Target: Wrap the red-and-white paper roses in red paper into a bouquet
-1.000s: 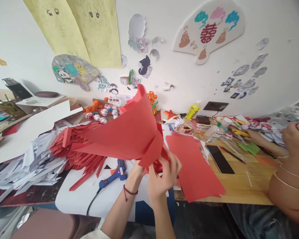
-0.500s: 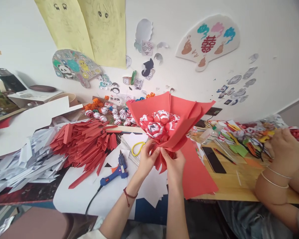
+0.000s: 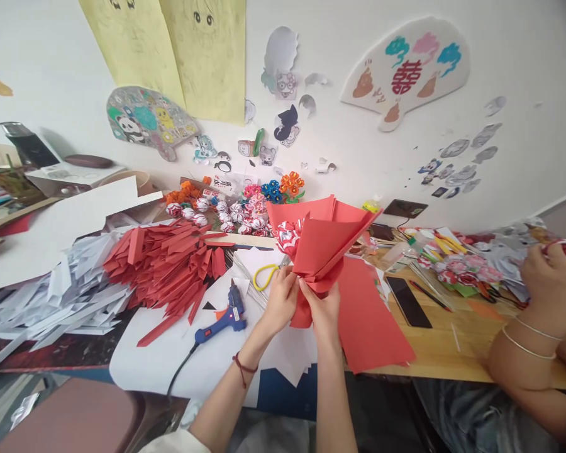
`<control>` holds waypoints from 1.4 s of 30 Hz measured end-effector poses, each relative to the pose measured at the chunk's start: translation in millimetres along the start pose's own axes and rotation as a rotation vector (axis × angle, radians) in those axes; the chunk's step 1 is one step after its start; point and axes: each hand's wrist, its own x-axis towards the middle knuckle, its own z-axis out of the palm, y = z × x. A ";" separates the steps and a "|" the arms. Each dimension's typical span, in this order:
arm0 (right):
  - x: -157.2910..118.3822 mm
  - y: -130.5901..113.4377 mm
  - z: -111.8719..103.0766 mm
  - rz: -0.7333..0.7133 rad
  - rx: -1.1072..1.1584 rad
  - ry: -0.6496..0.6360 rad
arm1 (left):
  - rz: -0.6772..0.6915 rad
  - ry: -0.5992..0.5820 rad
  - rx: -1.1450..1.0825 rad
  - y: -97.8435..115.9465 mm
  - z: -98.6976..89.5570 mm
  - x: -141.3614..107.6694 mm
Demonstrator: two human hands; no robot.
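A bouquet of red-and-white paper flowers (image 3: 288, 236), wrapped in red paper (image 3: 327, 242), is held upright over the table. My left hand (image 3: 283, 296) pinches the gathered neck of the wrap from the left. Around the same neck from the right closes my right hand (image 3: 324, 308), its thumb pressed on the paper. A folded flap of the wrap hides most of the flowers. Below and to the right lies a sheet of red paper (image 3: 375, 321). Yellow-handled scissors (image 3: 264, 277) rest just behind my left hand, and a blue glue gun (image 3: 224, 321) lies to its left.
Piles of red paper strips (image 3: 165, 267) and white paper strips (image 3: 70, 296) cover the left side. Finished flowers (image 3: 236, 214) lie along the wall. A phone (image 3: 408, 302) and a pen (image 3: 429, 296) are at right, near a co-worker's hand (image 3: 551, 289) holding a red flower.
The bouquet has turned and dropped slightly, so the front flap now covers most flowers. Both my hands stay on its neck. The view has shifted a little.
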 end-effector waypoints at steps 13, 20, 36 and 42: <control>-14.1 -12.0 8.3 0.085 -0.111 0.383 | 0.585 0.252 0.711 23.5 0.4 -18.3; -18.5 -17.1 8.0 0.092 -0.255 0.433 | 0.495 0.269 0.669 39.4 13.5 -6.4; -10.9 -12.1 -1.5 0.124 -0.329 0.330 | 0.265 0.166 0.665 55.8 2.9 8.2; -6.8 -15.2 -5.9 0.178 -0.202 0.244 | 0.312 0.069 0.748 56.7 -7.1 14.6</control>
